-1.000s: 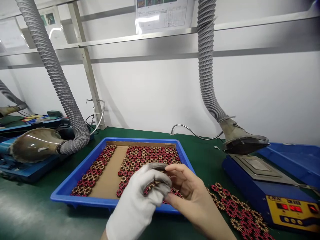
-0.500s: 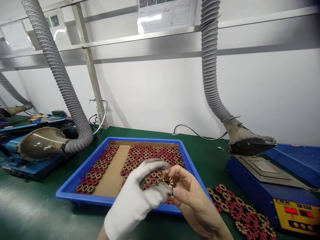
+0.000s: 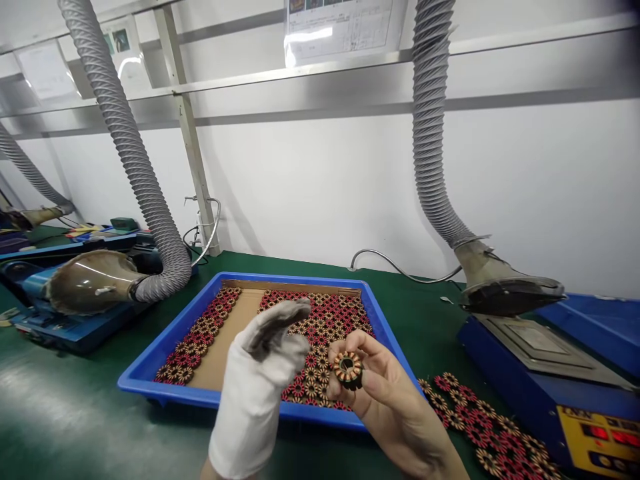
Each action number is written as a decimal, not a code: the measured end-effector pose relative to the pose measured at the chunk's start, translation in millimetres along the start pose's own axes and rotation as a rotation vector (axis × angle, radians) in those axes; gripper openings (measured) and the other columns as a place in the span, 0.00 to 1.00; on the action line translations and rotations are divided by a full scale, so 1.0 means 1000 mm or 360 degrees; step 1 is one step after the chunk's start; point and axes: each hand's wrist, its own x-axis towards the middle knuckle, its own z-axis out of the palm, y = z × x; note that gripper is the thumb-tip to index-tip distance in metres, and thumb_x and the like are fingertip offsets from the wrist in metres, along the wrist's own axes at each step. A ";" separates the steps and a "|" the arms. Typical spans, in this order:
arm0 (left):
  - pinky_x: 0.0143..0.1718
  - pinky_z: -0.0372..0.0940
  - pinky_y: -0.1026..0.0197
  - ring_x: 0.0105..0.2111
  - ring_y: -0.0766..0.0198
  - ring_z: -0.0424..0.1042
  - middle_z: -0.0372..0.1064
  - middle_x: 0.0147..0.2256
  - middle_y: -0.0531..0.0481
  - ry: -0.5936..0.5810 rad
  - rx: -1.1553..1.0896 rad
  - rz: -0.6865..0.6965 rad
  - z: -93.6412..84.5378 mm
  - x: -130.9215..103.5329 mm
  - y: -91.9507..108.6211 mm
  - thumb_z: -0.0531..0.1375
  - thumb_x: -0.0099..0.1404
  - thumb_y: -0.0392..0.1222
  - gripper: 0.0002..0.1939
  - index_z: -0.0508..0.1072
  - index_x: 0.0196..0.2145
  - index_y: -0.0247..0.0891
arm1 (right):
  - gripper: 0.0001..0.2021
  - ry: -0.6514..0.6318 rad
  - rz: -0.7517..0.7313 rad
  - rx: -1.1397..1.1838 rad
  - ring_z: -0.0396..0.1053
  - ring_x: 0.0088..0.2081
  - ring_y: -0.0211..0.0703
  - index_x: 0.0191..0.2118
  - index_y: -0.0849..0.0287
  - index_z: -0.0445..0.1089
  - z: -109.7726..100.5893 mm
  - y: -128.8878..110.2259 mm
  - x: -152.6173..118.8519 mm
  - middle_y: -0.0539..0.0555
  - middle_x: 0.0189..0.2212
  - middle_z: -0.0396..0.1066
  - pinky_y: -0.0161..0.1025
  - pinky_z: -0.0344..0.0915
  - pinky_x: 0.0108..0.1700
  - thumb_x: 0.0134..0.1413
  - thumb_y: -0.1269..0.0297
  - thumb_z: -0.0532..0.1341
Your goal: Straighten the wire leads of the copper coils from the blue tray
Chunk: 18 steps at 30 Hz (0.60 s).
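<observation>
My bare right hand pinches a small motor stator, a ring wound with copper wire, between thumb and fingers. The stator's open centre faces me. To its left, my left hand wears a white glove with darkened fingertips. Its fingers and thumb are apart, with nothing between them. Both hands hover over the front of a blue tray. Rows of stators with red or copper-coloured windings lie inside it, partly hidden by my hands. A strip of bare cardboard shows between two groups of them.
More stators lie on the green table right of the tray. Beyond them stands a blue heating unit with a red display, under a hose hood. Another hood sits at the left.
My left hand has let go of the stator and moved left, its fingers opening. The stator stays in my right hand and now shows more fully. The view has shifted slightly.
</observation>
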 end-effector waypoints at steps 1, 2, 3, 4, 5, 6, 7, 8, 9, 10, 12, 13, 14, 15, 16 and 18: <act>0.38 0.76 0.59 0.45 0.53 0.78 0.80 0.44 0.49 -0.0141 0.0023 -0.0083 0.000 0.000 0.002 0.68 0.52 0.35 0.18 0.79 0.42 0.48 | 0.13 -0.0007 -0.0001 0.0022 0.73 0.33 0.38 0.37 0.56 0.74 0.000 0.000 0.000 0.51 0.38 0.72 0.36 0.70 0.40 0.46 0.66 0.75; 0.36 0.76 0.58 0.44 0.50 0.78 0.78 0.46 0.45 -0.0308 0.0007 -0.0202 0.001 -0.001 0.003 0.69 0.50 0.33 0.23 0.78 0.45 0.46 | 0.13 -0.0010 -0.0010 0.0042 0.73 0.33 0.37 0.38 0.56 0.74 0.001 0.000 0.000 0.50 0.37 0.72 0.35 0.70 0.39 0.46 0.66 0.75; 0.34 0.76 0.57 0.43 0.49 0.78 0.77 0.48 0.43 -0.0470 -0.0004 -0.0331 0.004 -0.002 0.005 0.69 0.47 0.31 0.27 0.77 0.47 0.45 | 0.13 -0.0017 -0.0016 0.0062 0.73 0.32 0.37 0.37 0.56 0.73 0.002 0.000 0.000 0.50 0.36 0.72 0.34 0.69 0.38 0.46 0.66 0.74; 0.33 0.76 0.57 0.42 0.49 0.78 0.76 0.49 0.42 -0.0605 0.0051 -0.0433 0.007 -0.004 0.006 0.69 0.46 0.30 0.29 0.77 0.48 0.44 | 0.13 -0.0017 -0.0021 0.0080 0.72 0.32 0.36 0.37 0.55 0.72 0.002 0.000 0.000 0.49 0.34 0.72 0.34 0.69 0.37 0.46 0.66 0.74; 0.33 0.75 0.57 0.41 0.49 0.78 0.76 0.49 0.42 -0.0693 0.0134 -0.0480 0.010 -0.005 0.007 0.68 0.47 0.29 0.28 0.77 0.47 0.43 | 0.14 -0.0017 -0.0027 0.0095 0.72 0.31 0.36 0.36 0.55 0.70 0.003 0.001 0.000 0.48 0.32 0.71 0.33 0.68 0.36 0.46 0.66 0.74; 0.36 0.75 0.57 0.42 0.50 0.78 0.75 0.49 0.42 -0.0740 0.0229 -0.0474 0.014 -0.007 0.007 0.68 0.48 0.29 0.25 0.78 0.45 0.43 | 0.14 -0.0015 -0.0030 0.0101 0.71 0.30 0.36 0.35 0.54 0.69 0.003 0.002 0.001 0.47 0.31 0.70 0.33 0.67 0.36 0.46 0.65 0.74; 0.39 0.74 0.57 0.44 0.51 0.77 0.75 0.48 0.43 -0.0752 0.0325 -0.0421 0.017 -0.008 0.007 0.68 0.48 0.29 0.22 0.79 0.43 0.42 | 0.15 -0.0010 -0.0032 0.0086 0.70 0.30 0.35 0.34 0.54 0.68 0.003 0.002 0.002 0.46 0.29 0.69 0.32 0.66 0.34 0.46 0.65 0.74; 0.43 0.73 0.57 0.45 0.52 0.76 0.75 0.46 0.44 -0.0733 0.0411 -0.0336 0.019 -0.008 0.007 0.68 0.48 0.29 0.19 0.79 0.39 0.41 | 0.15 -0.0002 -0.0044 0.0035 0.69 0.30 0.35 0.34 0.54 0.67 0.002 0.003 0.003 0.45 0.29 0.68 0.31 0.65 0.33 0.47 0.63 0.74; 0.46 0.71 0.57 0.45 0.53 0.75 0.74 0.45 0.45 -0.0697 0.0485 -0.0246 0.019 -0.008 0.007 0.68 0.48 0.29 0.16 0.78 0.37 0.40 | 0.16 -0.0002 -0.0079 -0.0067 0.68 0.31 0.36 0.35 0.53 0.67 0.000 0.002 0.004 0.46 0.29 0.68 0.31 0.64 0.32 0.47 0.59 0.74; 0.48 0.70 0.57 0.45 0.54 0.75 0.74 0.43 0.47 -0.0655 0.0534 -0.0167 0.017 -0.006 0.007 0.67 0.49 0.29 0.15 0.77 0.36 0.40 | 0.17 0.0013 -0.0144 -0.0222 0.69 0.33 0.37 0.36 0.53 0.67 -0.003 0.002 0.005 0.47 0.31 0.68 0.31 0.64 0.33 0.47 0.54 0.73; 0.48 0.70 0.57 0.44 0.56 0.75 0.72 0.44 0.48 -0.0503 0.0709 -0.0036 0.008 0.002 0.004 0.65 0.53 0.31 0.15 0.75 0.39 0.40 | 0.18 0.0119 -0.0347 -0.0619 0.69 0.39 0.41 0.38 0.53 0.69 -0.010 -0.001 0.006 0.49 0.36 0.70 0.34 0.66 0.39 0.49 0.48 0.71; 0.48 0.70 0.57 0.45 0.57 0.75 0.70 0.45 0.48 -0.0391 0.0887 0.0010 0.000 0.009 0.001 0.63 0.55 0.32 0.15 0.73 0.41 0.41 | 0.17 0.0222 -0.0472 -0.0802 0.69 0.41 0.42 0.37 0.53 0.69 -0.014 -0.004 0.006 0.50 0.36 0.71 0.35 0.65 0.43 0.51 0.47 0.69; 0.48 0.70 0.57 0.45 0.57 0.75 0.68 0.47 0.47 -0.0257 0.1122 0.0035 -0.010 0.018 -0.003 0.61 0.57 0.33 0.15 0.72 0.44 0.41 | 0.15 0.0346 -0.0590 -0.0943 0.68 0.41 0.42 0.35 0.54 0.70 -0.017 -0.007 0.005 0.50 0.35 0.70 0.35 0.64 0.45 0.53 0.49 0.68; 0.50 0.69 0.57 0.47 0.58 0.73 0.66 0.50 0.46 -0.0118 0.1510 -0.0005 -0.022 0.028 -0.010 0.59 0.61 0.34 0.15 0.70 0.46 0.41 | 0.13 0.0462 -0.0697 -0.1034 0.67 0.39 0.40 0.32 0.54 0.69 -0.020 -0.009 0.003 0.49 0.32 0.70 0.34 0.64 0.44 0.56 0.51 0.67; 0.53 0.67 0.54 0.49 0.56 0.72 0.64 0.51 0.44 -0.0034 0.1723 -0.0078 -0.035 0.038 -0.019 0.59 0.61 0.35 0.14 0.71 0.46 0.40 | 0.12 0.0560 -0.0787 -0.1088 0.66 0.36 0.39 0.29 0.54 0.68 -0.021 -0.012 0.001 0.48 0.29 0.68 0.33 0.63 0.41 0.58 0.54 0.66; 0.53 0.65 0.47 0.50 0.51 0.70 0.64 0.52 0.40 -0.0036 0.2001 -0.0273 -0.066 0.058 -0.040 0.62 0.62 0.41 0.15 0.72 0.47 0.38 | 0.14 0.0658 -0.0920 -0.1169 0.62 0.30 0.38 0.26 0.55 0.67 -0.023 -0.016 -0.004 0.47 0.24 0.64 0.33 0.61 0.34 0.61 0.57 0.65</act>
